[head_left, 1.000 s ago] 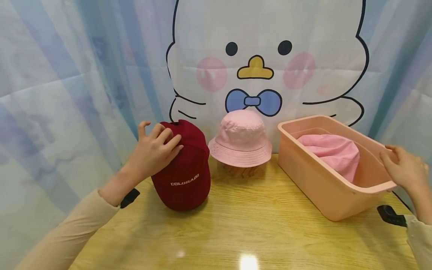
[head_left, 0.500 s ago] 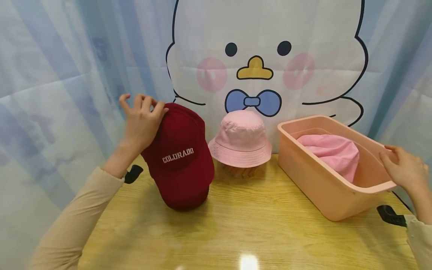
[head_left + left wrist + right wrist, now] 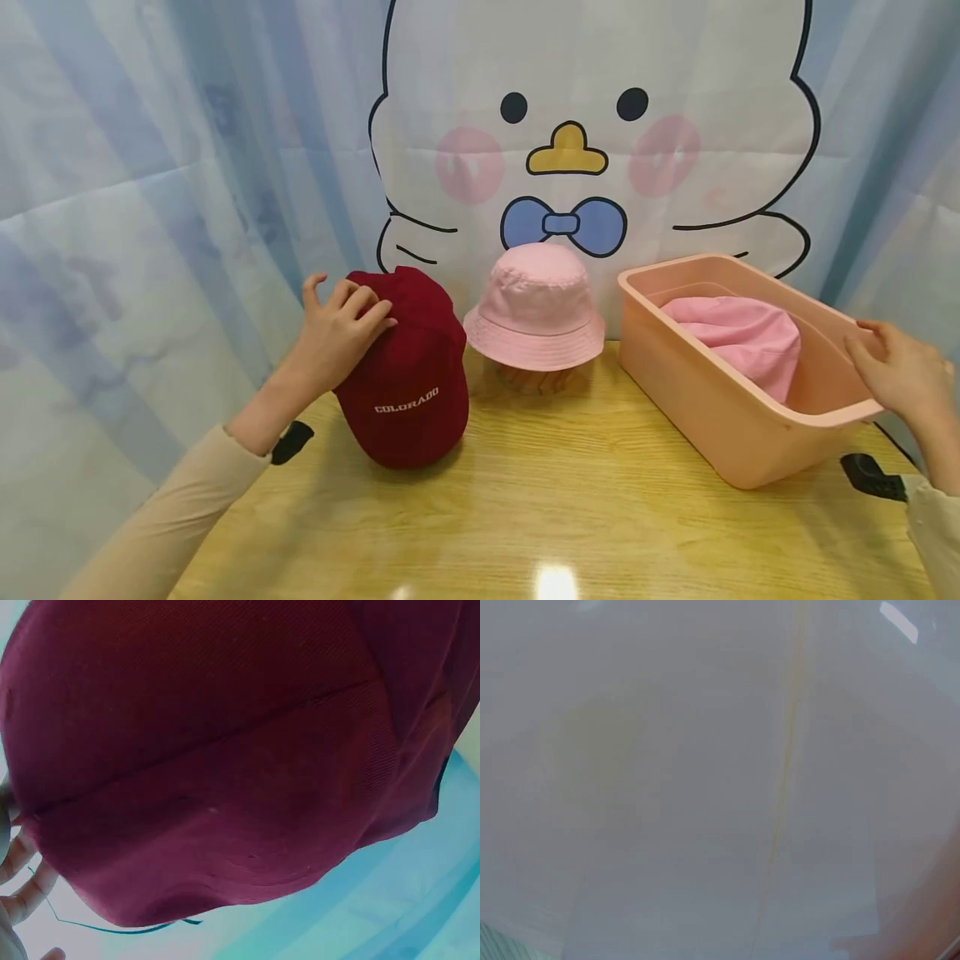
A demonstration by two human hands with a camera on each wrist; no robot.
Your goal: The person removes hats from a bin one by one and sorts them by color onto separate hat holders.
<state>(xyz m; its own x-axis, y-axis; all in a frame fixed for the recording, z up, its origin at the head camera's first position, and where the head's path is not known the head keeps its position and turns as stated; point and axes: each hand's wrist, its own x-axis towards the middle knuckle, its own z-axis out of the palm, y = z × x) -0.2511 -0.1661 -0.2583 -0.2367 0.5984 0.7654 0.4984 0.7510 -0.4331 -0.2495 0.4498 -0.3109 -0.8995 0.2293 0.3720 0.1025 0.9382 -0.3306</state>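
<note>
The maroon cap [image 3: 412,375] stands at the left of the table [image 3: 555,500], COLORADO facing near; the left hand [image 3: 337,333] grips its crown with bent fingers, thumb hidden, and the left wrist view cuts that hand off; the right hand [image 3: 903,367] holds the right rim of the peach bin [image 3: 697,396], whose wall partly hides a pink fabric item [image 3: 738,337]; between cap and bin, farther back, sits a pink bucket hat [image 3: 536,308], its support hard to make out; the right wrist view is hazy.
</note>
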